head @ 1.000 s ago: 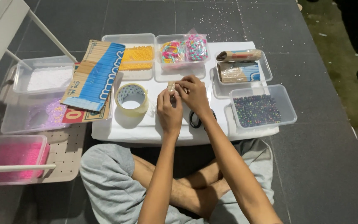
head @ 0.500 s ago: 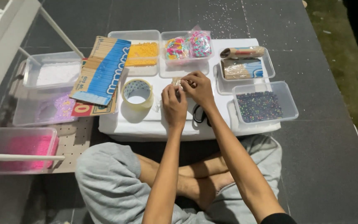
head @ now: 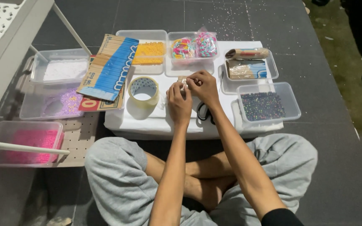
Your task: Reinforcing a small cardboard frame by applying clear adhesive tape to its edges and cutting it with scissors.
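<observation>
Both hands working a small pale item over the white low table point(head: 147, 123)
Left hand point(head: 179, 102) and right hand point(head: 203, 86) are staying pinched together on the small item point(head: 184, 82), beside the tape roll point(head: 143, 89); the grip is holding unchanged, only the view is shifting

tape roll point(head: 143, 90) — left of hands point(head: 191, 94)
</observation>
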